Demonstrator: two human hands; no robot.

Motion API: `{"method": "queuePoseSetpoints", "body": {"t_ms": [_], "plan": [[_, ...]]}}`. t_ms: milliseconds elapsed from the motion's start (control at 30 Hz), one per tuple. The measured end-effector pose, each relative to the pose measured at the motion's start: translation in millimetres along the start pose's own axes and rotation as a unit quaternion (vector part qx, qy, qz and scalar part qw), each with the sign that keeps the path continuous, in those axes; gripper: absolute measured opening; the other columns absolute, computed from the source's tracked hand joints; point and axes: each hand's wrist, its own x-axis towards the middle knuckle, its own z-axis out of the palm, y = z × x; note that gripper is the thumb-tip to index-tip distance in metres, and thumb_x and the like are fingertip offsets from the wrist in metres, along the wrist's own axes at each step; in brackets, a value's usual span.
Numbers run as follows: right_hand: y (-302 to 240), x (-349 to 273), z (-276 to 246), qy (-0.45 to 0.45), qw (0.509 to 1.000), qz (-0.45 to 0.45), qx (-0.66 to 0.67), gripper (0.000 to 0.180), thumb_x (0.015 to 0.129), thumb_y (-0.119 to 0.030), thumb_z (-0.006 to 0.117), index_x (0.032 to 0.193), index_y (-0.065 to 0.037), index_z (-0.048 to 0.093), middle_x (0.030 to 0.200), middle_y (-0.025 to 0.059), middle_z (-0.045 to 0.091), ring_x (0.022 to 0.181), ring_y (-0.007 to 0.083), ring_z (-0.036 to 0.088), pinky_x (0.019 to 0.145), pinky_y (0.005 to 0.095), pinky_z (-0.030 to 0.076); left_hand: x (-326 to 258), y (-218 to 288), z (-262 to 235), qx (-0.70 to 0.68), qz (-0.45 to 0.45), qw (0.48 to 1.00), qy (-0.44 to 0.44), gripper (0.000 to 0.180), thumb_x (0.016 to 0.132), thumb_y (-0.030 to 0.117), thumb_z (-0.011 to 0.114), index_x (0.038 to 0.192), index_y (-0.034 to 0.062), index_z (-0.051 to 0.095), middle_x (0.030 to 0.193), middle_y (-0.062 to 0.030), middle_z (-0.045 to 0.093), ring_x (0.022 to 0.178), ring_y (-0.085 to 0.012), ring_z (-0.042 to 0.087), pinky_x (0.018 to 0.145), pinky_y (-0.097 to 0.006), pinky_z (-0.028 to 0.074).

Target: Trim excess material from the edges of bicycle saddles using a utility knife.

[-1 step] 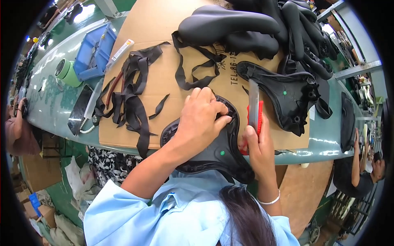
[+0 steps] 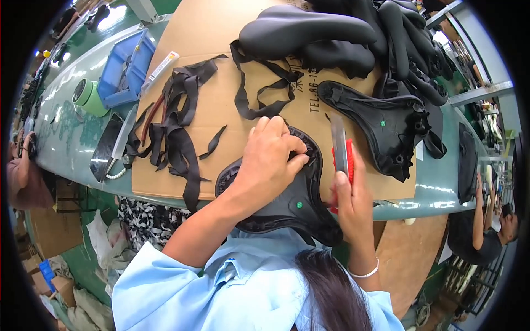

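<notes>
A black bicycle saddle [image 2: 281, 205] lies underside up in front of me, its nose end by my left hand and a small green round sticker on its base. My left hand [image 2: 271, 153] is closed on the saddle's rim near the top, thumb and fingers pinched together; what is between the fingertips is hidden. To the right of the saddle, my right hand [image 2: 353, 193] is wrapped round a red utility knife [image 2: 350, 160]. Its long blade points up and away from me, apart from the saddle rim. Another upturned saddle [image 2: 381, 129] lies just beyond the knife.
Cardboard [image 2: 221, 121] covers the table. Black strips [image 2: 179, 132] lie on its left, near a blue bin [image 2: 128, 69], a green lidded cup [image 2: 91, 98] and a dark phone [image 2: 107, 146]. Several finished saddles [image 2: 303, 33] are heaped at the back. Other people work at both sides.
My right hand and the knife have dropped slightly toward me and to the right, with the blade leaning more to the left. My left hand and the saddle stay almost still.
</notes>
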Motion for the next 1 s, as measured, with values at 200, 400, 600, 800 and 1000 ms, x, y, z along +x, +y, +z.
{"method": "queuePoseSetpoints", "body": {"t_ms": [200,400,600,800,1000], "plan": [[-14.6,-0.3,-22.7,-0.047,0.9,-0.212,-0.377,0.059,0.087,-0.011,0.061,0.142,-0.028,0.045,0.055,0.0069,0.046,0.044,0.0245,0.049,0.043,0.0366,0.037,4.9,2.3,-3.1,-0.061,-0.047,0.996,-0.032,0.01,0.068,0.009,0.068,0.071,0.0005,0.065,0.077,-0.0093,0.05,0.083,-0.0254,0.048,0.073,-0.035,0.04],[-24.8,-22.8,-19.2,-0.057,0.846,-0.173,-0.501,0.061,0.086,-0.013,0.063,0.143,-0.025,0.044,0.053,0.0077,0.042,0.044,0.0243,0.048,0.043,0.0376,0.039,12.7,-12.5,-16.1,-0.319,-0.204,0.925,-0.032,0.015,0.08,0.014,0.066,0.073,0.0013,0.063,0.076,-0.0027,0.052,0.078,-0.0175,0.048,0.07,-0.03,0.04],[17.7,-55.7,-9.1,0.018,0.956,-0.145,-0.256,0.052,0.087,-0.012,0.065,0.136,-0.009,0.049,0.074,0.0132,0.063,0.057,0.0279,0.06,0.054,0.0387,0.048,19.1,-70.0,-41.0,-0.712,-0.148,0.636,0.258,0.031,0.082,0.03,0.072,0.09,0.0009,0.064,0.08,-0.0063,0.06,0.075,-0.017,0.057,0.067,-0.028,0.045],[6.7,7.3,2.6,-0.071,0.995,-0.019,-0.066,0.03,0.092,-0.018,0.062,0.115,0.0,0.054,0.086,0.0123,0.067,0.074,0.0238,0.065,0.069,0.0352,0.049,-14.1,-42.3,-62.1,-0.12,-0.259,0.919,-0.273,0.05,0.077,0.036,0.077,0.1,-0.0067,0.066,0.084,-0.0108,0.068,0.072,-0.0174,0.062,0.068,-0.031,0.049],[-12.6,43.1,-27.5,0.212,0.938,-0.211,0.176,0.026,0.097,-0.019,0.052,0.113,0.002,0.05,0.093,0.0117,0.065,0.077,0.0165,0.063,0.074,0.0313,0.053,58.1,-103.9,-112.7,-0.513,-0.284,0.81,0.013,0.047,0.083,0.032,0.069,0.119,0.0037,0.061,0.109,-0.0078,0.066,0.097,-0.0176,0.065,0.087,-0.032,0.052]]}}
